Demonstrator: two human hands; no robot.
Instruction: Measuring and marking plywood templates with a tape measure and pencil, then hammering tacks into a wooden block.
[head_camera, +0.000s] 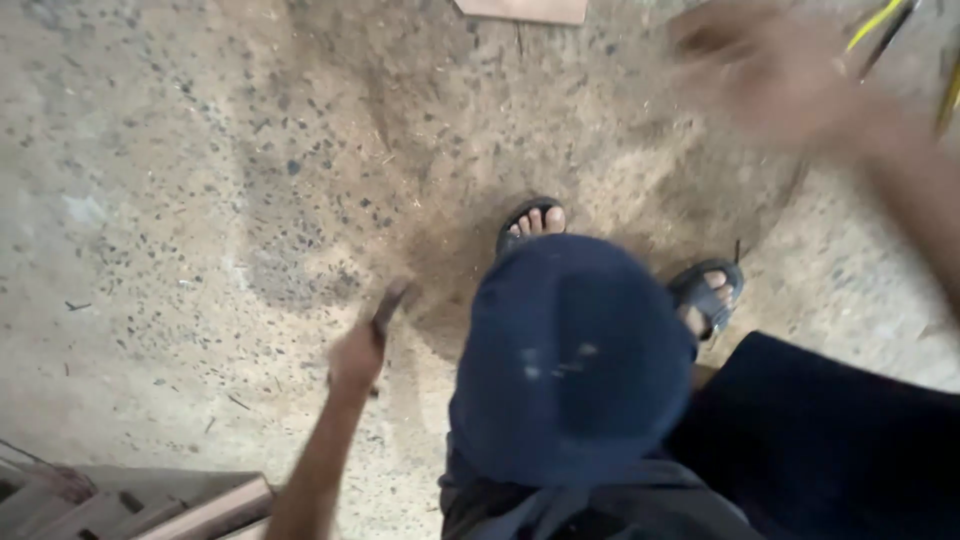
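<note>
over the dusty floor (180, 200), left hand (357, 352) grips a dark tool (388, 308).

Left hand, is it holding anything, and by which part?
The left hand is closed around a small dark tool, gripping its lower end; the blur hides what tool it is. The right hand is too blurred to tell.

The person's left hand (358, 352) sits low at centre-left of the head view, its bare forearm rising from the bottom edge. The fingers are curled closed around a small dark object whose kind is lost to blur. The right hand (775, 70) is raised near the upper right corner, fingers apparently spread and holding nothing, though heavy blur hides the detail. Its bare forearm slants down to the right edge. One bent knee in dark blue cloth fills the centre, with two sandalled feet just past it.
</note>
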